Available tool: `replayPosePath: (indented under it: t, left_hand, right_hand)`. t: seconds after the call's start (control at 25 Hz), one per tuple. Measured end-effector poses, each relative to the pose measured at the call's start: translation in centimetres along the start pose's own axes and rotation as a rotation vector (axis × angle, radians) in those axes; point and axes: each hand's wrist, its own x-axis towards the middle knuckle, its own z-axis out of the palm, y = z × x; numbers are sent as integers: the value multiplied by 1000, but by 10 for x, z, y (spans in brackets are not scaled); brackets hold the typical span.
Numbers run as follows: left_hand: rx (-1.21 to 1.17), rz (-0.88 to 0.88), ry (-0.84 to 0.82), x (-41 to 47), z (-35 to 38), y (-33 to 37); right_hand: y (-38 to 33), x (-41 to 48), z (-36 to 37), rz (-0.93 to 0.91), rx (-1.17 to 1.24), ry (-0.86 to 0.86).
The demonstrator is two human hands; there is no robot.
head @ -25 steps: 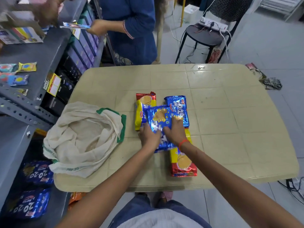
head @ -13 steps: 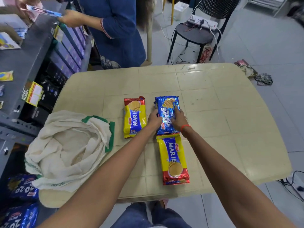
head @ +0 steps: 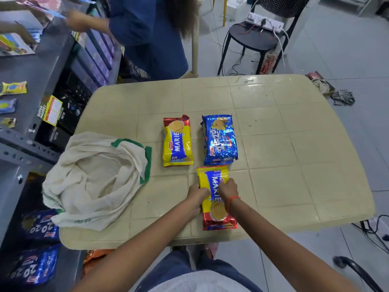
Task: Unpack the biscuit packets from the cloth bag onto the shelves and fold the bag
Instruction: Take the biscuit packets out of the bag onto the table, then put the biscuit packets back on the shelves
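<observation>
Three biscuit packets lie on the beige table [head: 284,154]. A yellow Marie packet [head: 177,142] sits left of a blue 20-20 packet [head: 220,141]. Nearer to me lies a second yellow Marie packet [head: 215,209], upside down from my side. My left hand [head: 196,199] grips its left edge and my right hand [head: 228,189] grips its right side. The cream cloth bag [head: 94,178] with green trim lies crumpled and open at the table's left edge; I cannot see inside it.
Grey metal shelves [head: 23,144] stand on the left, with blue 20-20 packets [head: 40,228] on a low shelf. Another person in blue [head: 147,34] stands beyond the table at the shelves. A black chair [head: 256,39] with a power strip is behind the table.
Both hands let go of the blue 20-20 packet, which now lies beside the far Marie packet. They moved back toward me and closed on the near Marie packet.
</observation>
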Motion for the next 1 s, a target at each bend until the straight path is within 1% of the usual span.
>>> replayPosePath:
  t: [0.12, 0.2, 0.28, 0.36, 0.44, 0.52, 0.6, 0.72, 0.8, 0.84, 0.92, 1.0]
  left_hand:
    - [-35, -19, 73, -17, -36, 8]
    - [-49, 39, 124, -26, -64, 20]
    - [-21, 128, 150, -36, -88, 41]
    - [33, 178, 160, -41, -105, 71]
    - [36, 185, 141, -37, -115, 106]
    - [94, 163, 148, -22, -115, 141]
    - [126, 147, 160, -3, -110, 170]
    - [142, 126, 161, 27, -103, 191]
    - [171, 83, 162, 38, -103, 191]
    - [185, 69, 166, 44, -104, 190]
    - [194, 58, 166, 54, -109, 189]
    - [214, 70, 160, 59, -113, 190]
  right_hand:
    - [-17, -16, 23, -45, 28, -126]
    - [-37, -32, 42, -107, 44, -225]
    - [-61, -46, 56, -164, 159, -302]
    - [-90, -47, 62, -201, 258, -329]
    - [-122, -41, 59, -231, 317, -350]
    - [-155, -28, 52, -267, 343, -316]
    - [-185, -12, 46, -310, 291, -245]
    - [-201, 8, 43, -356, 57, -177]
    - [-197, 16, 48, -375, -83, -188]
    - [-194, 18, 51, -379, -109, -200]
    - [-190, 22, 53, -380, -84, -231]
    - [-187, 20, 52, -379, 2, -225]
